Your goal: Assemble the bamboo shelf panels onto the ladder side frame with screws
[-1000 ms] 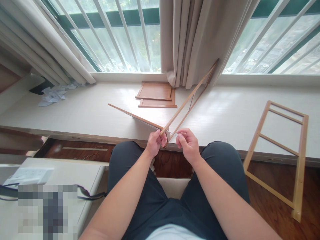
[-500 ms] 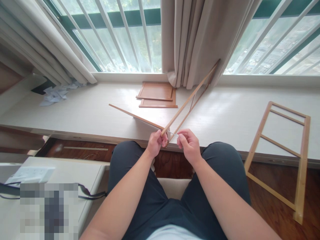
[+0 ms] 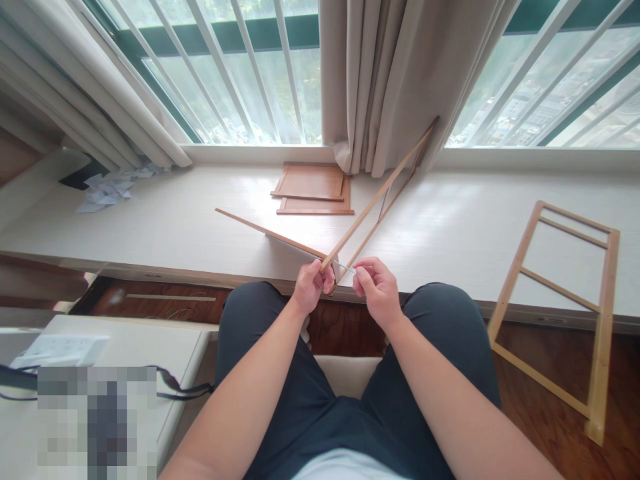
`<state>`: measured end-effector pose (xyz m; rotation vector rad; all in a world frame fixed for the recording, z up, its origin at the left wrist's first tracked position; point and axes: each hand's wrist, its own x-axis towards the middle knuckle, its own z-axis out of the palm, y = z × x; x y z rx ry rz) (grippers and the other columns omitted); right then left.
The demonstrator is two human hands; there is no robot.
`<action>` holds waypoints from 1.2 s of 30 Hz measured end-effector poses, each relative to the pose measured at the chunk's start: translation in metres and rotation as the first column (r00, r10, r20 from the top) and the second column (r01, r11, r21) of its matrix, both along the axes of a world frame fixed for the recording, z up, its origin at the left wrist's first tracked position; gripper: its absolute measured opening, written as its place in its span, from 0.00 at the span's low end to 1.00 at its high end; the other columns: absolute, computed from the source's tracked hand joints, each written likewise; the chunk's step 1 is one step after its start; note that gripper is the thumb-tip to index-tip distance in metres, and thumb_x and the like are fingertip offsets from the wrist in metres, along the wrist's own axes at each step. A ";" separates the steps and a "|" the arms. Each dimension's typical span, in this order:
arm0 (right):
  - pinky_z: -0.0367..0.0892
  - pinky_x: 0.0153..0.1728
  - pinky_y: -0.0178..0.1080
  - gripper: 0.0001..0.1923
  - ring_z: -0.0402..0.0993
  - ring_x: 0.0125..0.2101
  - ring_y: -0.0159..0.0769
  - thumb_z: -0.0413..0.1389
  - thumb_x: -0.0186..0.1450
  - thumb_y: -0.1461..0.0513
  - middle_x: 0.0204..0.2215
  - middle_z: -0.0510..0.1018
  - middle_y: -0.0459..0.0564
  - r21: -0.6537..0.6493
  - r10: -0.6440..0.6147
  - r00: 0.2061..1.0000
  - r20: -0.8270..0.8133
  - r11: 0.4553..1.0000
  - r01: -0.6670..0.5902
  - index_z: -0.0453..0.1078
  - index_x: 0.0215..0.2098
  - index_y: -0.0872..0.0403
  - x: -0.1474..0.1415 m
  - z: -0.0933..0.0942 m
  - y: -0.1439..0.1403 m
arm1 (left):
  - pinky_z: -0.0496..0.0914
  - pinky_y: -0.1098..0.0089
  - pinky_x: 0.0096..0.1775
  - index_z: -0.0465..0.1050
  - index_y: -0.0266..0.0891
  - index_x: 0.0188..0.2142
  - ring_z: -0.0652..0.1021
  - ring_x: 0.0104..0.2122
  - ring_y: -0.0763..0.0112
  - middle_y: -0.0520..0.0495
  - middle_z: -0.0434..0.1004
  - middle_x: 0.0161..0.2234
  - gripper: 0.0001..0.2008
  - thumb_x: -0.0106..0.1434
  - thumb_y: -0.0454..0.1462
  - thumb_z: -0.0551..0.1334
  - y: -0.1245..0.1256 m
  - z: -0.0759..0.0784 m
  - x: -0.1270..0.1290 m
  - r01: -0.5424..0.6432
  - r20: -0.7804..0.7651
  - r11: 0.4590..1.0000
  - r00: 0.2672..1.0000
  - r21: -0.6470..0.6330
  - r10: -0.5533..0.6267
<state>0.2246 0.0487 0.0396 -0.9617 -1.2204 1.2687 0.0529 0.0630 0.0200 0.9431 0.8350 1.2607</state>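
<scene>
- progress, judged: partway. frame [image 3: 370, 208] and board [image 3: 273, 235] meet at a corner by the desk's [image 3: 200, 190] near edge; whether that corner is fastened, cannot tell.
- rod [image 3: 344, 267], thin and pale, reaches from the right hand [image 3: 377, 290] to this corner, so the joint reads as the step in hand and unfinished.
- not joined: two panels [image 3: 315, 180], overlapping flat on the desk behind the corner; second frame [image 3: 605, 313], well apart at the right, its near end over the floor [image 3: 545, 433].
- frame stands on edge, slanting away toward the curtain [image 3: 370, 80]; board runs off to the left.
- left hand [image 3: 307, 288]: fingers closed around frame's near end, beside the joint.
- right hand: thumb and fingers pressed together, pinching rod's outer end; no visible spread. rod's tip contact too small to confirm.
</scene>
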 end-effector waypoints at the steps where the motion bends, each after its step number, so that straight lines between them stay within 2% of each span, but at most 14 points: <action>1: 0.64 0.22 0.34 0.12 0.66 0.20 0.31 0.57 0.70 0.52 0.21 0.72 0.42 -0.002 0.001 1.000 0.002 1.000 -0.001 0.70 0.42 0.52 0.000 0.000 0.000 | 0.57 0.70 0.21 0.71 0.36 0.21 0.65 0.15 0.76 0.52 0.64 0.14 0.31 0.64 0.60 0.59 0.000 0.000 0.000 -0.003 0.001 1.000 1.000 -0.003 0.003; 36: 0.64 0.22 0.34 0.12 0.67 0.20 0.31 0.58 0.70 0.52 0.21 0.72 0.42 -0.009 0.000 1.000 0.011 1.000 0.000 0.72 0.40 0.52 0.001 -0.006 0.003 | 0.59 0.71 0.21 0.73 0.35 0.22 0.66 0.14 0.75 0.51 0.65 0.13 0.30 0.64 0.59 0.60 0.001 0.000 0.000 0.005 0.025 1.000 1.000 -0.006 -0.005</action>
